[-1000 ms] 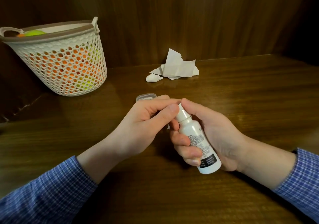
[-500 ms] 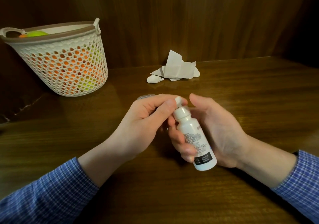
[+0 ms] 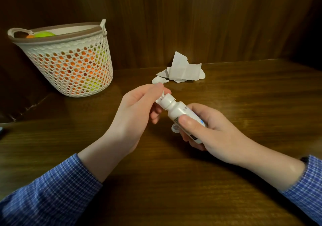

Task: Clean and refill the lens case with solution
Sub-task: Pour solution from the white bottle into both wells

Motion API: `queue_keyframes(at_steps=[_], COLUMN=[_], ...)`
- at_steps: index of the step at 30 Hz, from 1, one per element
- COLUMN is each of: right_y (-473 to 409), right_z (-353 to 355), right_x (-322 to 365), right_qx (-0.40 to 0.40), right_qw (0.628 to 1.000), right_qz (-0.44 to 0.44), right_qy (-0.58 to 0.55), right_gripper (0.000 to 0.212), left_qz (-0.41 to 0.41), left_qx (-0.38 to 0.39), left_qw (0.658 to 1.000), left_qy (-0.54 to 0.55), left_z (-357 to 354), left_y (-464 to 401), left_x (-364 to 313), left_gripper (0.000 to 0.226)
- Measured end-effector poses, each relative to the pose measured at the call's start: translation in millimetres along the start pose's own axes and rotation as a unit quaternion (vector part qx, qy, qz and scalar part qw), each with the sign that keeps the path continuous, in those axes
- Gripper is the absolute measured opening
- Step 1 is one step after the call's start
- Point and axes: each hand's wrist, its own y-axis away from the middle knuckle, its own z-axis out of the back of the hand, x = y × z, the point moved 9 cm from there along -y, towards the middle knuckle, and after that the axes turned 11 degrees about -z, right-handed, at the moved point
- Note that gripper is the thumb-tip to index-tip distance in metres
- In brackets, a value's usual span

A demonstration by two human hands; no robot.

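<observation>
Two hands on small white plastic solution bottle (image 3: 176,108): right hand (image 3: 207,130) wraps body, left hand (image 3: 139,107) pinches flip cap at nozzle. Versus half-second earlier: bottle tipped from near-upright to slanted, cap now lifted open. Judgement: solution ready for pouring. Clear plastic lens case (image 3: 175,127) peeks beneath right hand, on dark wooden worktop (image 3: 174,182); earlier visible beyond left hand.

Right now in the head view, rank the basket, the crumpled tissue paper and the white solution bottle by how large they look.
1. Basket, clearly largest.
2 and 3. Tissue paper and solution bottle look close. The right hand hides part of the bottle, which is also nearer the camera, so I won't rank them.
</observation>
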Motion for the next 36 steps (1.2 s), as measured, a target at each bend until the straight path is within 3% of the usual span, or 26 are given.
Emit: queue_keyframes(at_steps=[4,7,9,11,13,15,18,21,23,26,28,31,33,36], right_y=[0.0,-3.3,-6.5,-8.4,-7.5,-6.4,-7.9,-10.1,-10.9,-8.5,-7.0,-8.1,-9.1,-10.4], right_z=[11.2,18.4,15.0,8.4,1.9,0.9,7.2,13.1,16.3,11.5,6.9,5.4,10.7,22.0], right_x=[5.0,3.0,-0.7,-8.2,-15.4,-21.4,-35.5,-38.9,-34.4,-16.8,-10.8,-13.8,-18.3,-25.4], right_qx=[-0.052,-0.030,0.034,0.085,0.122,0.126,0.068,0.037,0.041,0.108,0.138,0.117,0.080,0.047], right_qw=[0.998,0.988,0.957,0.903,0.845,0.813,0.806,0.804,0.808,0.806,0.798,0.784,0.763,0.747], right_qz=[0.027,0.006,-0.035,-0.103,-0.163,-0.199,-0.233,-0.208,-0.169,-0.121,-0.115,-0.134,-0.144,-0.166], right_qy=[-0.012,-0.149,-0.285,-0.407,-0.494,-0.533,-0.540,-0.556,-0.563,-0.569,-0.576,-0.594,-0.625,-0.642], right_gripper=[0.037,0.037,0.038,0.041,0.048,0.047,0.050,0.048,0.041,0.034,0.039,0.054,0.052,0.037], left_qz=[0.106,0.149,0.167,0.170,0.146,0.104,0.041,-0.010,-0.029,-0.030,-0.022,-0.021,-0.047,-0.117], left_qx=[-0.008,0.044,0.091,0.130,0.156,0.159,0.168,0.178,0.171,0.161,0.158,0.165,0.163,0.141], left_qw=[0.982,0.944,0.918,0.902,0.911,0.938,0.966,0.976,0.976,0.971,0.968,0.968,0.979,0.979], left_qy=[0.157,0.290,0.348,0.374,0.353,0.289,0.195,0.125,0.131,0.172,0.193,0.187,0.114,-0.084], left_z=[-10.0,-22.6,-31.5,-39.4,-43.1,-42.2,-43.6,-49.0,-52.4,-55.6,-56.2,-56.7,-51.4,-32.7], left_y=[2.9,6.5,10.8,13.9,14.0,13.1,17.2,24.9,27.8,27.9,27.3,26.3,23.4,18.5], left_x=[14.3,18.0,17.8,15.5,12.4,10.7,6.6,4.5,2.1,-1.3,-0.8,2.0,2.4,0.7], left_gripper=[0.034,0.034,0.033,0.032,0.027,0.021,0.024,0.032,0.030,0.027,0.026,0.024,0.024,0.018])
